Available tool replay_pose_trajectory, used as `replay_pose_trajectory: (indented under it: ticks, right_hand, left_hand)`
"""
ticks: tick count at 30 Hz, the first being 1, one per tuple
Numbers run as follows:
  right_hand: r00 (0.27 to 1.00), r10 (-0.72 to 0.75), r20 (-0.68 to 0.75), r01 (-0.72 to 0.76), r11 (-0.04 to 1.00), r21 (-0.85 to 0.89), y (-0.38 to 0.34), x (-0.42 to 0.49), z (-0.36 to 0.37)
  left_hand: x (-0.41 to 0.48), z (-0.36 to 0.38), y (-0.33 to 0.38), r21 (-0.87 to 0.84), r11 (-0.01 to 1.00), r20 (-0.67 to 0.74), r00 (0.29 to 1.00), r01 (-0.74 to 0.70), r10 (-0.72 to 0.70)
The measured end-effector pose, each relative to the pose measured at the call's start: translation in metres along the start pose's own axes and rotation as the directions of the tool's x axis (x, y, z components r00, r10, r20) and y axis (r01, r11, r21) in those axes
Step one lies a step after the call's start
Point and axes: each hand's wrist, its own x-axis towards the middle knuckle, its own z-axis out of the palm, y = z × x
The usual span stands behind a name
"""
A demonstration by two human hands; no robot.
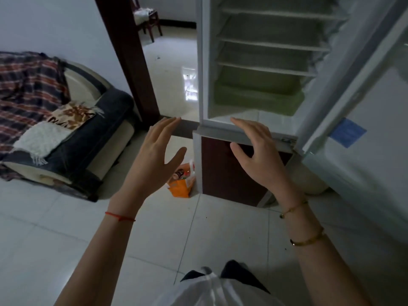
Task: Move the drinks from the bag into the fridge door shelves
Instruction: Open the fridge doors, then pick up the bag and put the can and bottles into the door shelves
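Observation:
An orange and white bag (179, 189) stands on the floor against the lower left corner of the fridge, with bottle tops (179, 174) showing inside it. The fridge (260, 69) is open, its wire shelves bare. Its door (362, 111) is swung out to the right; the door's inner shelves are hard to make out. My left hand (154, 151) hovers above the bag, fingers spread and holding nothing. My right hand (258, 153) is raised in front of the fridge's lower ledge, also spread and holding nothing.
A sofa (72, 149) with a plaid blanket and cushions sits at the left. A dark wooden door frame (130, 62) stands behind the bag, with a chair (148, 21) in the far room. White tiled floor (66, 228) lies under me.

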Motion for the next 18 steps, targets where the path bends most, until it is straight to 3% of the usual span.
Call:
replay_pose_trajectory:
  ticks: [18]
  right_hand:
    - [0.947,-0.003,0.320,-0.013,0.999,0.047,0.036,0.122,0.144]
  left_hand:
    - [0.039,0.023,-0.155,0.070,0.967,0.061,0.967,0.243,-0.248]
